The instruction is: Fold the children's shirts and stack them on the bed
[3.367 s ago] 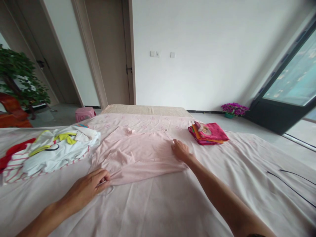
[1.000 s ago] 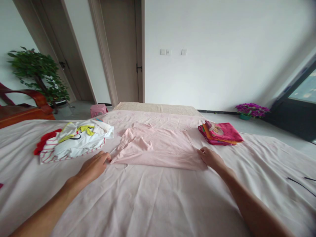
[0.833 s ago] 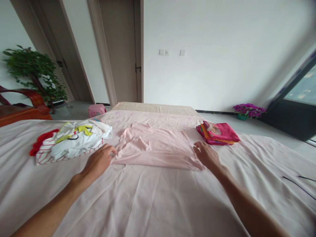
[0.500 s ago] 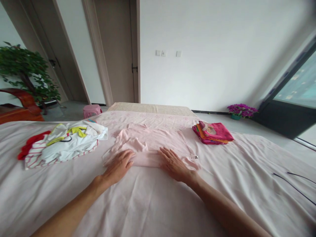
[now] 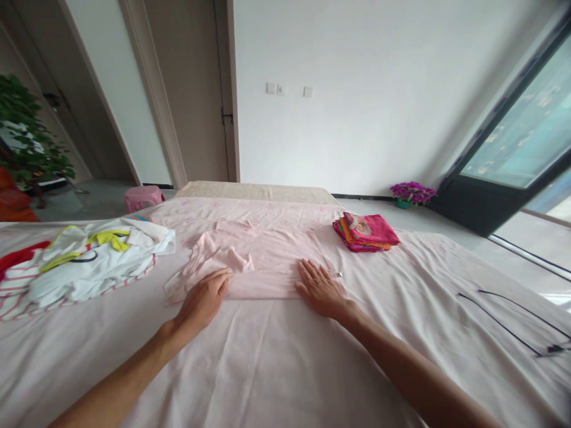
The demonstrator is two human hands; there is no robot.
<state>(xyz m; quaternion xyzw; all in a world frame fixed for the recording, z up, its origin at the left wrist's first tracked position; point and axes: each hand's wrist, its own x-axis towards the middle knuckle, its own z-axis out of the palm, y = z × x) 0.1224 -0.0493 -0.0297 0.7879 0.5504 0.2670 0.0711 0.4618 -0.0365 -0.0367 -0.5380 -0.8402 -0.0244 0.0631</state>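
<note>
A light pink top (image 5: 272,249) lies spread on the bed sheet, its near edge turned over into a straight fold and its left part bunched in wrinkles. My left hand (image 5: 206,302) rests on the near left part of the top, fingers stretched to the right with the thumb alongside. On the right part of the fold, my right hand (image 5: 320,288) lies flat, palm down and fingers slightly apart. A small shiny bit (image 5: 339,274) shows on the top's right edge. What is under my palms is hidden.
A loose heap of white, yellow and red clothes (image 5: 98,255) lies to the left. A folded stack of bright pink and orange cloth (image 5: 368,232) sits at the right. Glasses (image 5: 504,327) with dark temples rest near the right edge. A pink stool (image 5: 145,197) stands beyond.
My view has turned right, so things appear further left and the glasses show more. My right hand has slid outward along the fold of the top, which looks flatter between my hands.
</note>
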